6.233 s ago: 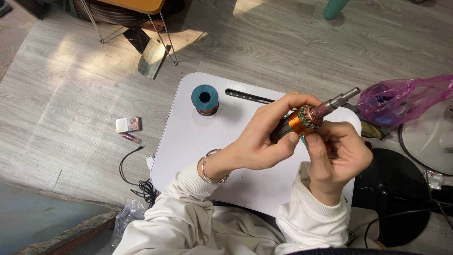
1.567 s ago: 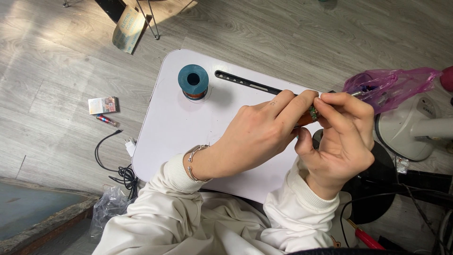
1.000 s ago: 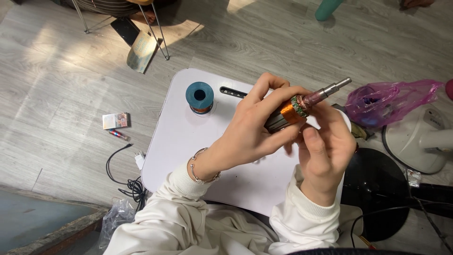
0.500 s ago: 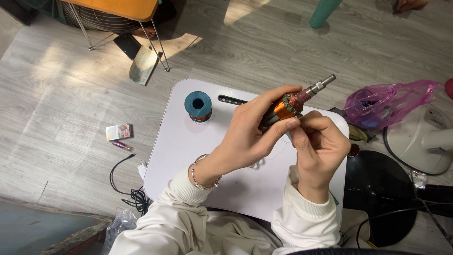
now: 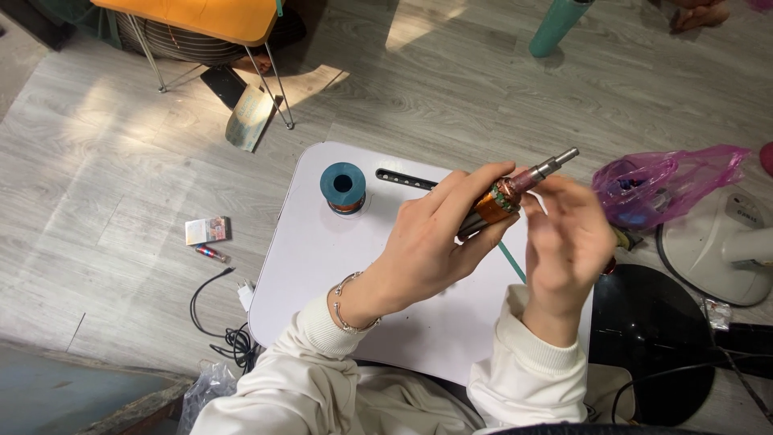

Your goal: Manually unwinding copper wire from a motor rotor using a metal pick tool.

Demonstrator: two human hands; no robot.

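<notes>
Copper-wound rotor (image 5: 503, 196) gripped over white table (image 5: 322, 258); small packet (image 5: 208, 230) on floor.

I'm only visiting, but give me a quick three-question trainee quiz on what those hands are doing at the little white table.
1. True or false: the left hand grips the motor rotor.
2. What stands on the white table near its far edge?
A. blue wire spool
B. red mug
C. glass jar
3. Which hand is open beside the rotor's metal shaft?

Key:
1. True
2. A, the blue wire spool
3. The right hand
</notes>
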